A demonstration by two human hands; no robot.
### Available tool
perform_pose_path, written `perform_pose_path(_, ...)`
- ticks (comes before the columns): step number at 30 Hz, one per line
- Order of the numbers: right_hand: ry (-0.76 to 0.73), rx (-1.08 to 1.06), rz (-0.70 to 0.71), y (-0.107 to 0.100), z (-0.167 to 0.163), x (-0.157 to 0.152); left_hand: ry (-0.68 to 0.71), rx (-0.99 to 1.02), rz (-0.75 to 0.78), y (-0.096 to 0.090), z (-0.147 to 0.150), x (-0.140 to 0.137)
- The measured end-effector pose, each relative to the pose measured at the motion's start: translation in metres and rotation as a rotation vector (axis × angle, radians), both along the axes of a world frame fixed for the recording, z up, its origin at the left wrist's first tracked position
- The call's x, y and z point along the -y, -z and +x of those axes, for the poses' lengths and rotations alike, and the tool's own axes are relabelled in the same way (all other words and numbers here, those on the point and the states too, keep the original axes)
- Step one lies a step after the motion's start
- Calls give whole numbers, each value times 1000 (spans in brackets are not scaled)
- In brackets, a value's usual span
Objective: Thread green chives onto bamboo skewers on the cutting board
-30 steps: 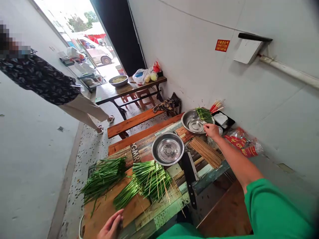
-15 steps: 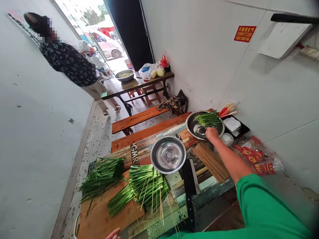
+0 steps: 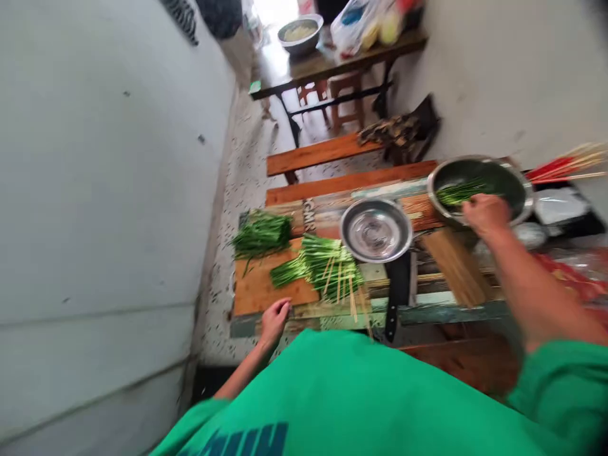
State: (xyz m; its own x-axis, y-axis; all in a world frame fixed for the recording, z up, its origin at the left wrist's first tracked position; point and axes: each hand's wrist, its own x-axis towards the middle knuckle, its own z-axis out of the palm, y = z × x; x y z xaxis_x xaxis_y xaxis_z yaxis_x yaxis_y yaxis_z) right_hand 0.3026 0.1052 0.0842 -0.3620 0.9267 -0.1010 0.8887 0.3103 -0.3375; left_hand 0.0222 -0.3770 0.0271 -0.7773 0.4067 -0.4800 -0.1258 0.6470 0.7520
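Observation:
My right hand [image 3: 487,212] is over the near rim of the large metal bowl [image 3: 526,206], fingers closed at the edge of the green chives [image 3: 460,191] lying inside. What sits between those fingers is hidden and blurred. My left hand [image 3: 274,320] hangs by the table's front edge, loosely curled with nothing visible in it. Beyond it, a cutting board [image 3: 249,294] carries a loose pile of chives [image 3: 263,234] and a small bunch [image 3: 287,271]. Chives on skewers [image 3: 327,263] lie beside these, stick ends pointing toward me.
A shallow metal bowl [image 3: 377,231] stands mid-table, with a black-handled knife [image 3: 398,288] in front. Bare wooden skewers [image 3: 455,269] lie right of it. Red-tipped sticks [image 3: 565,168] and plastic packaging [image 3: 574,272] are at the right. Benches [image 3: 327,155] and another table [image 3: 342,63] stand beyond.
The view has tilted down and swung left. My left hand has come fully into sight. My right hand stays at the large bowl, now closer to the chives in it.

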Motion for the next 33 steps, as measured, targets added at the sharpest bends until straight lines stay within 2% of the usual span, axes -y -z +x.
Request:
perform_pose_path(2,25,-37,6,1,-9,31,30,-51,2,12,-18,-2)
perform_pose_path(4,-36,-83,-76,3,-22,78,58,-93,29,23,-38,-5)
perform_pose_path(8,-185,-126,-417,18,-70,186,94,-118,111,34,-66,-12)
perform_pose_path(11,-152,-122,-631,39,-122,233,141,-121,175,34,-76,-13)
perform_pose_path(15,12,-56,-787,61,-179,240,192,-122,223,32,-82,-4)
perform_pose_path(18,145,-22,-889,69,-202,237,196,-92,249,35,-89,12)
perform_pose_path(25,412,-135,-1127,80,-214,247,99,32,252,55,-118,52)
perform_pose_path(33,589,-548,-1439,84,-219,235,27,168,285,69,-137,63)
